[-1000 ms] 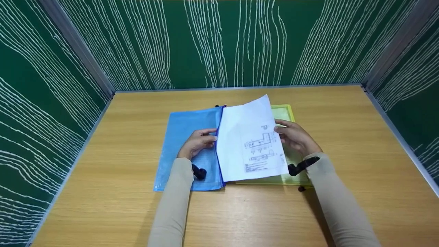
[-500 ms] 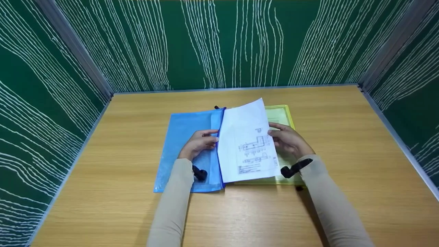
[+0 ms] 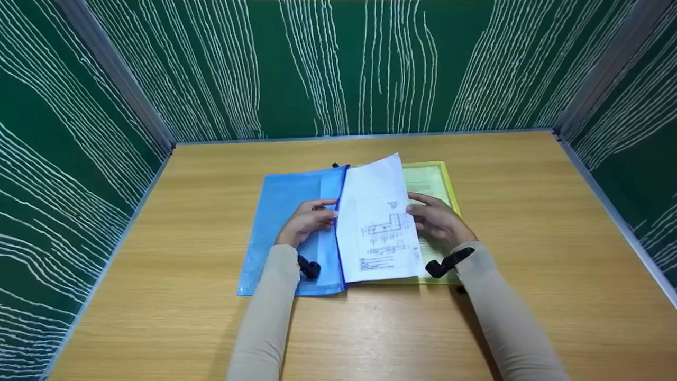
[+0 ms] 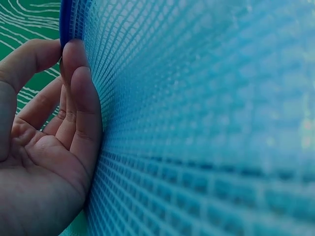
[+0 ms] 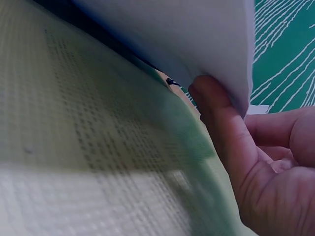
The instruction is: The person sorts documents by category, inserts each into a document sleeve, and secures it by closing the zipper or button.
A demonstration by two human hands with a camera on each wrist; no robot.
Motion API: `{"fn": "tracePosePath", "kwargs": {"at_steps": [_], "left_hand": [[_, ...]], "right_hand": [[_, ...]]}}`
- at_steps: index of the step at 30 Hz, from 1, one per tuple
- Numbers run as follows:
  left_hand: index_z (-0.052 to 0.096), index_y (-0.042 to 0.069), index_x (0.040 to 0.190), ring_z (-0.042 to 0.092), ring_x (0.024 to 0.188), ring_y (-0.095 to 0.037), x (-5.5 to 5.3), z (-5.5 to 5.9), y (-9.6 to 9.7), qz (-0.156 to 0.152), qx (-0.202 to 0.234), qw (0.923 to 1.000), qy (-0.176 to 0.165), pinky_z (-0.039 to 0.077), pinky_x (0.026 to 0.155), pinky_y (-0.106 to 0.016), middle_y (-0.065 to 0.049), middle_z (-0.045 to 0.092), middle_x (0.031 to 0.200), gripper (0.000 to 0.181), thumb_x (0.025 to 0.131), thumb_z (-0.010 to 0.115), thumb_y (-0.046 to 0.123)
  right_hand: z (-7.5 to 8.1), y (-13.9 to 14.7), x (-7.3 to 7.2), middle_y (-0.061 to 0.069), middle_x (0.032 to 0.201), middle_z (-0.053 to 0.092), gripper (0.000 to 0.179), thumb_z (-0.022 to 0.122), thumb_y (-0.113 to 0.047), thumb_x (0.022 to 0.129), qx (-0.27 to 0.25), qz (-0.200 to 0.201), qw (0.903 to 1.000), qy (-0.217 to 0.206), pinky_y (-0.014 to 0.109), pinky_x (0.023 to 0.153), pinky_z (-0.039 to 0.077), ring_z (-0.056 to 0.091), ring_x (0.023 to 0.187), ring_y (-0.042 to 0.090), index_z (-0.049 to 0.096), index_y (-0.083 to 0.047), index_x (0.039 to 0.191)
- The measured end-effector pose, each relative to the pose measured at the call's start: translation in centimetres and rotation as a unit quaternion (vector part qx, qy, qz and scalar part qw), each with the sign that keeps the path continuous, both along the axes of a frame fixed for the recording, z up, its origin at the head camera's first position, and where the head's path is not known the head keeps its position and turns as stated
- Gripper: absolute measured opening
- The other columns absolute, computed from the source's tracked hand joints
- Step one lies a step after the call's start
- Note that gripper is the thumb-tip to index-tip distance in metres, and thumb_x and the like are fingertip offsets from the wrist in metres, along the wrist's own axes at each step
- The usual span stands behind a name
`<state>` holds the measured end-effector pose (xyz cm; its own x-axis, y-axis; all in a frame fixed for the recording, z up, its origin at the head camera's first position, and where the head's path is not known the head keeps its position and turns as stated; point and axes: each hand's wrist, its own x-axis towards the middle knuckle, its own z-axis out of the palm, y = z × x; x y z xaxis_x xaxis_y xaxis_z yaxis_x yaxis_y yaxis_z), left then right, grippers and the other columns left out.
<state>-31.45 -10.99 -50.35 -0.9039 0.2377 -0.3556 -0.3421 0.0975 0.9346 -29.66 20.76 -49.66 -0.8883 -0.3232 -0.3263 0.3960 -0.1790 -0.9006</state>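
Note:
A blue mesh zip pouch (image 3: 288,196) lies on the left, its dark blue zip edge facing right. My left hand (image 3: 307,221) pinches that edge between thumb and fingers; the left wrist view shows the fingertips on the blue rim (image 4: 66,22). A white paper sheet (image 3: 370,211) with a printed line drawing is partly inside the pouch's mouth, its left part showing through the blue mesh. My right hand (image 3: 439,217) pinches the sheet's right edge, and in the right wrist view the paper (image 5: 197,39) is raised above a yellow mesh pouch (image 3: 447,182).
The yellow pouch, with printed text showing through it, lies under the sheet on a wooden table (image 3: 529,211). Green panels with white wavy lines (image 3: 349,69) stand at the back and sides. A black wrist mount (image 3: 449,262) sits at my right cuff.
My right hand has moved left with the sheet, so more of it is inside the blue pouch. The left hand has kept its place on the pouch edge.

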Motion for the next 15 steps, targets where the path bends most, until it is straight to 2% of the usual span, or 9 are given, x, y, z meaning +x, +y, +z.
{"fn": "tracePosePath", "kwargs": {"at_steps": [7, 15], "left_hand": [[0.062, 0.015, 0.129, 0.064, 0.077, -0.017, -0.1, -0.1, 0.2, 0.008, 0.004, 1.0, 0.001, 0.054, 0.071, -0.027, -0.008, 0.067, 0.102, 0.047, 0.083, 0.073, 0.011], [0.06, 0.01, 0.131, 0.063, 0.069, -0.014, -0.1, -0.3, 0.4, 0.003, 0.025, 0.9995, 0.017, 0.054, 0.066, -0.026, -0.005, 0.069, 0.086, 0.047, 0.085, 0.07, 0.008]], "right_hand": [[-0.2, -0.6, 0.2, 0.005, 0.101, 0.07, 0.059, 0.049, 0.0, 0.098, -0.011, 0.002, 0.9999, -0.003, 0.027, 0.071, 0.057, 0.069, 0.086, 0.017, 0.027, -0.008, 0.152], [-0.6, -1.3, 0.4, 0.006, 0.105, 0.069, 0.057, 0.048, -0.002, 0.099, -0.004, 0.006, 0.9999, 0.01, 0.028, 0.073, 0.057, 0.069, 0.089, 0.017, 0.027, -0.007, 0.151]]}}
